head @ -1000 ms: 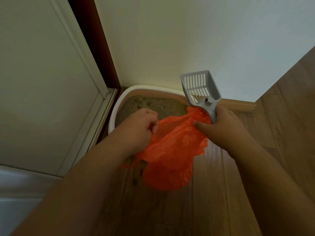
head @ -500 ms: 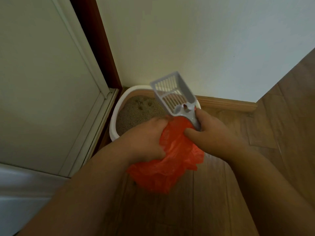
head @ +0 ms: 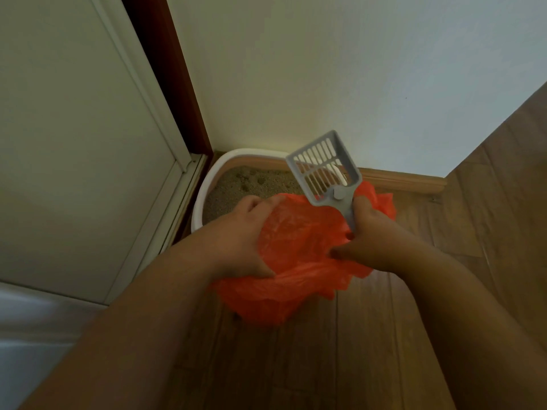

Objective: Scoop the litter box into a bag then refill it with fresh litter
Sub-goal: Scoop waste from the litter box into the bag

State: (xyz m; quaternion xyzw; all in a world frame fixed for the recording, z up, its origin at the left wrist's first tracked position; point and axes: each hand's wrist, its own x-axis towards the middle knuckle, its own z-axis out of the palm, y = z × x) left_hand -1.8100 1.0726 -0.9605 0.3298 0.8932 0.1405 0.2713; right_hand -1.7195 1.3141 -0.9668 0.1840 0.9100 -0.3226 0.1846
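Nearest the camera, two bare forearms reach forward over the wooden floor (head: 370, 350). Between them hangs an orange plastic bag (head: 296, 261), its mouth spread wide and its crumpled bottom sagging toward the floor boards.

The left hand (head: 239, 241) grips the bag's left edge, fingers curled over the rim with the thumb pressed along the lower fold. The right hand (head: 373, 241) is clamped on two things at once: its fingers wrap the handle of a grey slotted litter scoop (head: 325, 170), and its thumb and forefinger pinch the bag's right edge. The scoop stands above the bag's mouth, tilted a little to the left, its slotted pan showing nothing in it.

Just beyond the bag sits the white litter box (head: 207, 184), pushed into the corner against the wall (head: 325, 69) and the baseboard (head: 399, 180). Its tan litter (head: 254, 184) shows several small dents. To the left stands a pale door (head: 74, 128) with a dark red frame.
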